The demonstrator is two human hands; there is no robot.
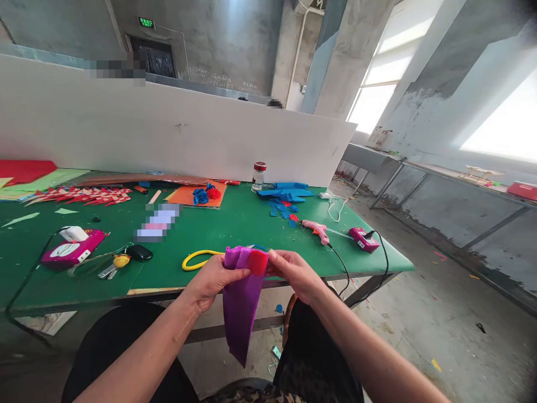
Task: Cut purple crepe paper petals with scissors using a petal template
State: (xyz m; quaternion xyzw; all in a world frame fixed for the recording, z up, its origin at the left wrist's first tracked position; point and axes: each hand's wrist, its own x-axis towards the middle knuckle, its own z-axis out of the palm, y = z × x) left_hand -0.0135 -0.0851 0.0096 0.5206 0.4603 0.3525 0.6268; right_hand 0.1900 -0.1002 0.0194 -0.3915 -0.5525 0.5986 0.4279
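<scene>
A long purple felt strip point(240, 302) with a small red felt piece point(257, 262) at its top is pinched between the fingers of the left hand point(212, 280) and the right hand point(293, 272). It is held just in front of the green-covered table point(235, 224), near a yellow-handled pair of scissors point(197, 259).

- Bare concrete walls point(235, 39) and a dusty concrete floor point(419, 313).
- Bright windows point(503, 123) at right.
- White partition board point(126, 129) behind the green surface point(235, 224).

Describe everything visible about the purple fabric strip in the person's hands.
The purple strip looks like soft felt or crepe, gathered at the top and hanging limp below the green table edge. The left hand pinches its upper left; the right hand holds a small red piece against its top.
</scene>
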